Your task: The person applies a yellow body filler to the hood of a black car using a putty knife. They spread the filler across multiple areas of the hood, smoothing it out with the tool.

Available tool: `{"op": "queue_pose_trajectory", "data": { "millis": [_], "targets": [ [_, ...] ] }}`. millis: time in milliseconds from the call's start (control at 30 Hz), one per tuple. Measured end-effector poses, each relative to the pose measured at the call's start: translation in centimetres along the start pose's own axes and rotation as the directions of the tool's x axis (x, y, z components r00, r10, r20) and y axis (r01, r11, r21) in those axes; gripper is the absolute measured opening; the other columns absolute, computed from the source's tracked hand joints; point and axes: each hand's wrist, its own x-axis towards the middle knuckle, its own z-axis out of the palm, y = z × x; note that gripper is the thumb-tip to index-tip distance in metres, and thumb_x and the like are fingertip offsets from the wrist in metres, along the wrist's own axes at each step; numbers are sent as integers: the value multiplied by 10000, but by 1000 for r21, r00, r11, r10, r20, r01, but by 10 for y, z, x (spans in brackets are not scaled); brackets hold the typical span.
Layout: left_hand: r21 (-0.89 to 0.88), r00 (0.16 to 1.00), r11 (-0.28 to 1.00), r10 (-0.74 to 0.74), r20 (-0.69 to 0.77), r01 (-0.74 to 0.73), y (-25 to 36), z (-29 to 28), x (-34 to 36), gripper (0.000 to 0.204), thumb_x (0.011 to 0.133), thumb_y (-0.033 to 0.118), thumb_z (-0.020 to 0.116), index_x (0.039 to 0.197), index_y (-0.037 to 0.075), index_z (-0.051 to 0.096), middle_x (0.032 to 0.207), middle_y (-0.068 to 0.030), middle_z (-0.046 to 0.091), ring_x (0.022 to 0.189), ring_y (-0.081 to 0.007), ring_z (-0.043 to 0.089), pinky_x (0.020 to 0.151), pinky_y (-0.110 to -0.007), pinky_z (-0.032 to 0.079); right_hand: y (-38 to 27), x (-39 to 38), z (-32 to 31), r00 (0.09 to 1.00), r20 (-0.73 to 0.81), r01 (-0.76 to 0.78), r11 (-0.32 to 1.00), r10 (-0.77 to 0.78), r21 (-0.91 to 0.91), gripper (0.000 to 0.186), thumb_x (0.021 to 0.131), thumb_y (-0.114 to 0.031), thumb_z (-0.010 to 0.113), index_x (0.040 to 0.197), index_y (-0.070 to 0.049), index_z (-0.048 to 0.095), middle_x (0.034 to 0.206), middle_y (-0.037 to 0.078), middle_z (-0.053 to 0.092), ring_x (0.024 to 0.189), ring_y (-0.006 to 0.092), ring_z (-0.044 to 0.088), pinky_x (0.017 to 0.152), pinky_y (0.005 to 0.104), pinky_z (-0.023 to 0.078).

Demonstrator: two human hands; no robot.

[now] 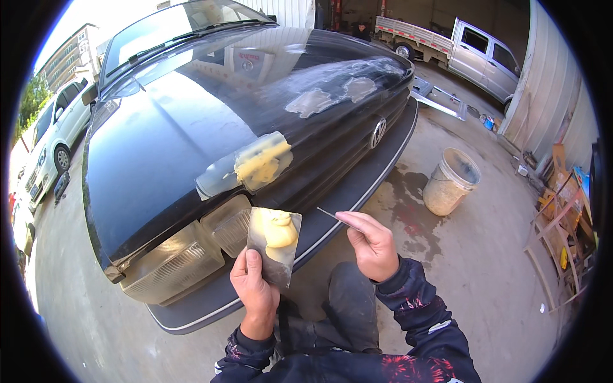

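Yellow paste (279,231) sits on a flat plate (276,271) near the headlight (175,255); the left hand (257,287) grips the plate, fingers mostly hidden behind. The right hand (372,247) pinches a thin tool (327,213), edge-on, shape unclear. Farther off, a wall (559,70) partly hides a silver truck (479,64).

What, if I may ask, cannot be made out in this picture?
All in the head view:
Left hand: most of its fingers, hidden behind the grey plate.
Thin tool in the right hand: its full shape, seen nearly edge-on and partly covered by that hand.
White bucket: its inner bottom, hidden by its near wall.
Background person: too small and shadowed.
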Motion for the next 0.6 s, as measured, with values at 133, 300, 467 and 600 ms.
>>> {"op": "queue_pose_trajectory", "data": {
  "millis": [133, 300, 467, 600],
  "targets": [
    [22, 998, 999, 48, -46, -47, -7, 25, 5, 313, 1019, 204, 577, 1136, -77, 648, 1032, -70, 684, 918, -122, 619, 845, -271, 496, -8, -5, -17, 918, 19, 372, 844, -395, -387, 498, 690, 81, 621, 1159, -68, 697, 1140, 127, 644, 1083, 339, 616, 987, 467, 485],
    [102, 981, 978, 188, -39, -183, -32, 58, 6, 321, 1035, 221, 553, 1105, -70, 667, 979, -50, 684, 860, -99, 600, 793, -244, 487, -5, -8, -33, 864, 142, 484, 719, -482, -499, 476, 727, -14, 641, 1186, -128, 697, 1171, 109, 625, 1107, 304, 608, 1011, 498, 462],
    [241, 960, 931, 280, 16, -275, -69, 94, -9, 346, 1047, 226, 527, 1151, -78, 656, 1018, -74, 695, 900, -107, 610, 821, -242, 482, 30, -2, -52, 862, 202, 501, 726, -464, -471, 490, 722, -41, 622, 1202, -116, 685, 1189, 117, 615, 1117, 304, 590, 1021, 495, 448],
    [428, 916, 820, 398, 53, -381, -101, 125, -7, 343, 1052, 214, 514, 1168, -79, 648, 994, -74, 698, 899, -106, 609, 829, -243, 481, 57, 12, -73, 869, 236, 494, 783, -435, -377, 510, 697, -19, 611, 1198, -90, 678, 1172, 118, 615, 1097, 309, 587, 1022, 484, 443]
  ]
}}
